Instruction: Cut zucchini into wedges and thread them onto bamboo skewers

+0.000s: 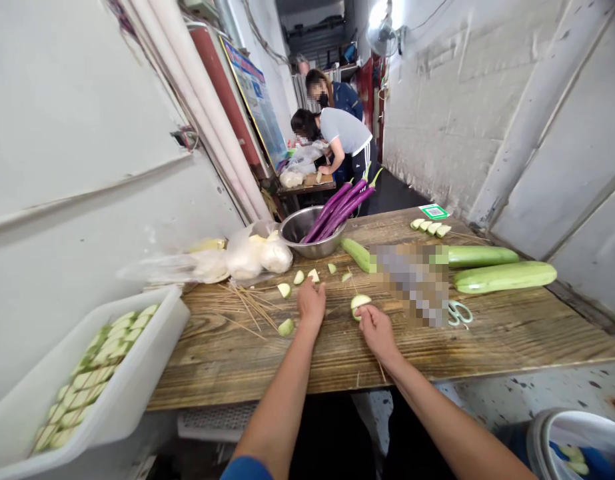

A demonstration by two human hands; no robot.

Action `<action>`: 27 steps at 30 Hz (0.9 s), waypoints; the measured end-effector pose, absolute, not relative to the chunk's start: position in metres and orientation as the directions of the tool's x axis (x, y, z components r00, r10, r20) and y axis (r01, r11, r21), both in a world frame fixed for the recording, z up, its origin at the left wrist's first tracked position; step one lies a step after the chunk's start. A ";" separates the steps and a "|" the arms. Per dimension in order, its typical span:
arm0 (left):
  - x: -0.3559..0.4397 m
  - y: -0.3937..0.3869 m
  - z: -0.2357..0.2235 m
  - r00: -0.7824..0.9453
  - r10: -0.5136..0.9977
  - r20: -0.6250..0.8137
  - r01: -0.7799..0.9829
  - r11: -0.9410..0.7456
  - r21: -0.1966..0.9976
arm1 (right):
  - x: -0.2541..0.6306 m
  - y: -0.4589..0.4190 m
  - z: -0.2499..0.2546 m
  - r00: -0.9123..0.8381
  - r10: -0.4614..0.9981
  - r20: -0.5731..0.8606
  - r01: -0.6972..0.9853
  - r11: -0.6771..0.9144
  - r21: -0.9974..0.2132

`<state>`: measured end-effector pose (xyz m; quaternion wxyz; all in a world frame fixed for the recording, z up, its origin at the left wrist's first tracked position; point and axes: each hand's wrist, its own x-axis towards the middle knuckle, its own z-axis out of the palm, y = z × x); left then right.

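My left hand (312, 303) reaches over the wooden table, its fingers closed at a cut zucchini piece (314, 274). Pinched in my right hand (378, 331) is a thin wooden skewer (382, 371) carrying pale green zucchini pieces (360, 303); its lower end sticks out below the hand. More loose cut pieces lie around my left hand, one (286, 327) nearer to me and one (284, 290) to its left. Left of that hand, several bare skewers (250, 303) are spread on the wood.
A white bin (157, 333) of skewered slices stands at left. Plastic bags (260, 257) and a steel bowl (317, 250) with purple eggplants (340, 210) sit behind. Whole zucchini (504, 277), scissors (460, 312) and a blurred patch are at right. Two people (344, 130) work beyond.
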<state>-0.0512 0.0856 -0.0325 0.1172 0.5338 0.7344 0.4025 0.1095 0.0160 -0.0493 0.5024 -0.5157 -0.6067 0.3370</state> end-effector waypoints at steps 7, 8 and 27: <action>-0.051 0.127 -0.021 -0.557 0.824 0.108 0.667 0.366 0.649 | 0.107 0.013 -0.050 0.010 0.959 0.283 0.264 0.270 -0.926; -0.053 0.130 -0.020 -0.556 0.825 0.103 0.655 0.358 0.665 | 0.107 0.013 -0.050 0.006 0.958 0.286 0.266 0.274 -0.924; -0.054 0.085 -0.026 -0.086 0.914 -0.397 -0.857 0.136 0.498 | 0.106 0.007 -0.047 -0.234 0.919 0.317 0.415 0.389 -0.822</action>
